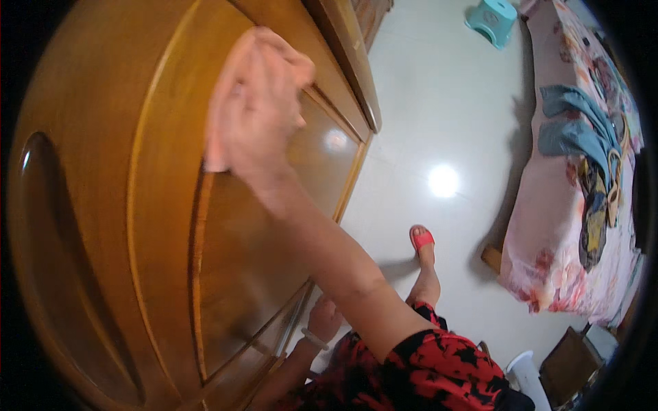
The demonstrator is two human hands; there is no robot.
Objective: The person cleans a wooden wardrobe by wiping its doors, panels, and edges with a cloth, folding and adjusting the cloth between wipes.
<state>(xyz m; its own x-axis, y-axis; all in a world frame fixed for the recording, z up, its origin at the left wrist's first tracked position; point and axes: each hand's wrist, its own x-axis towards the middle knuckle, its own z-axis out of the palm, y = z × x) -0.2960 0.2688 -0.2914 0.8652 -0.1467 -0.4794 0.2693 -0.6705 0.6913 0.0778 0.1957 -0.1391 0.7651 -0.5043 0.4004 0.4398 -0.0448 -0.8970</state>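
Observation:
Blurred by motion, my right hand [264, 118] presses a pink cloth [262, 46] against the front of a varnished wooden cabinet [169, 128]. My right arm reaches across the panel, and the cloth lies under and around the fingers. Lower down, my left hand [325, 316] is beside the cabinet's lower edge, with a pale bracelet [314, 339] on the wrist. Its fingers are partly hidden behind my right forearm, so I cannot tell whether it holds anything. A dark, elongated oval panel [67, 257] marks the cabinet's left side.
Pale glossy floor [401, 154] runs along the cabinet. On the right, a bed with a pink floral cover [534, 205] carries blue-grey cloth [570, 136] and a patterned garment [593, 221]. A turquoise step stool [493, 20] stands at the far end. My foot wears a red slipper [422, 239].

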